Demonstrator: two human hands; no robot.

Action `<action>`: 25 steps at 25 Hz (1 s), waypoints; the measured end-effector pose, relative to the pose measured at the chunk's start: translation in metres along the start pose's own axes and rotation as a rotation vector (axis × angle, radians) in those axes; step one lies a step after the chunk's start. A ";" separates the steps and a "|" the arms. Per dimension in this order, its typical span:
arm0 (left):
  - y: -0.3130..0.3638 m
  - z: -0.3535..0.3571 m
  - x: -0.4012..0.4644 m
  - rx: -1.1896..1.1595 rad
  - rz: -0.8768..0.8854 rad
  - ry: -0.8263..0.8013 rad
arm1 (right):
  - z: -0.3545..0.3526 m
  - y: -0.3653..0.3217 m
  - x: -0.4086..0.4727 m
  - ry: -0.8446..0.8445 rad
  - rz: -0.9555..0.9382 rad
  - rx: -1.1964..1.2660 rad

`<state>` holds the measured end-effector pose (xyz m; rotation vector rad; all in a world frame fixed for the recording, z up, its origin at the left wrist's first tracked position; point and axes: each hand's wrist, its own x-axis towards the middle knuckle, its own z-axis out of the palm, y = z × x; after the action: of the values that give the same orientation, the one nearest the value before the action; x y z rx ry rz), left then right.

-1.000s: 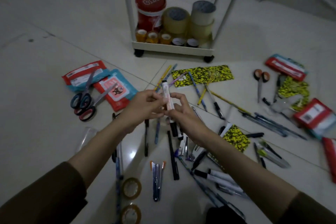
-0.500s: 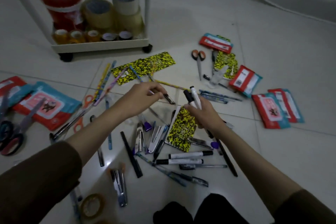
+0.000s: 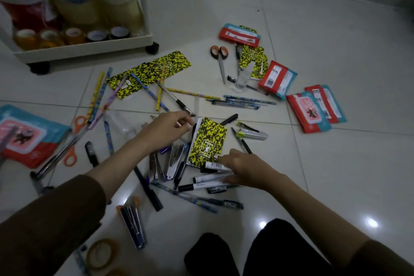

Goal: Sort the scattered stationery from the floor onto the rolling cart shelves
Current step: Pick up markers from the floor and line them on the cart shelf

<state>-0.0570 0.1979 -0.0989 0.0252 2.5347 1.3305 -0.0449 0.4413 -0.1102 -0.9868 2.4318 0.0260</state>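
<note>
1. Two hands have come down into the pile: the right hand (image 3: 243, 169), which held markers up a moment ago, now presses its fingers together on the white markers (image 3: 207, 180), gathering more
2. Left hand (image 3: 167, 129) pinches something small, unclear, just beyond the yellow notebook (image 3: 207, 141)
3. Staplers (image 3: 167, 163) crowd beside the grip; the cart (image 3: 85, 48) sits well beyond, top left

A dimly lit indoor room, most likely in a home. The floor (image 3: 336, 163) is glossy pale tile with thin grout lines and glints of a ceiling light. A white wall base runs along the floor's far edge. A small white rolling cart (image 3: 85, 48) on black casters stands at the far left corner, and stationery lies strewn over the tiles rather than on furniture.
</note>
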 end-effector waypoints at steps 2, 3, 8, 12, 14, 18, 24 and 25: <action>-0.003 0.003 -0.003 -0.004 -0.008 -0.009 | 0.001 -0.004 0.001 0.019 -0.024 -0.074; -0.004 0.004 -0.004 -0.006 -0.011 -0.016 | 0.001 -0.005 0.002 0.026 -0.031 -0.084; -0.007 0.003 -0.009 -0.023 -0.032 0.012 | -0.019 -0.004 0.012 -0.023 -0.018 0.069; -0.007 -0.021 -0.011 -0.120 -0.067 0.107 | -0.078 -0.017 0.045 0.084 -0.028 0.512; -0.003 -0.039 -0.013 -0.217 -0.060 0.195 | -0.110 -0.039 0.075 0.207 -0.078 0.680; 0.015 -0.088 -0.020 -0.577 0.021 0.500 | -0.170 -0.106 0.149 0.436 -0.180 1.042; 0.008 -0.221 -0.043 -0.293 0.120 0.953 | -0.275 -0.208 0.229 0.246 -0.248 1.904; 0.005 -0.241 -0.045 -0.124 0.101 1.020 | -0.290 -0.219 0.234 0.248 -0.258 1.931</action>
<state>-0.0751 0.0005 0.0447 -0.7365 3.2384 1.8688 -0.1734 0.0697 0.0703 -0.2378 1.2778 -2.0589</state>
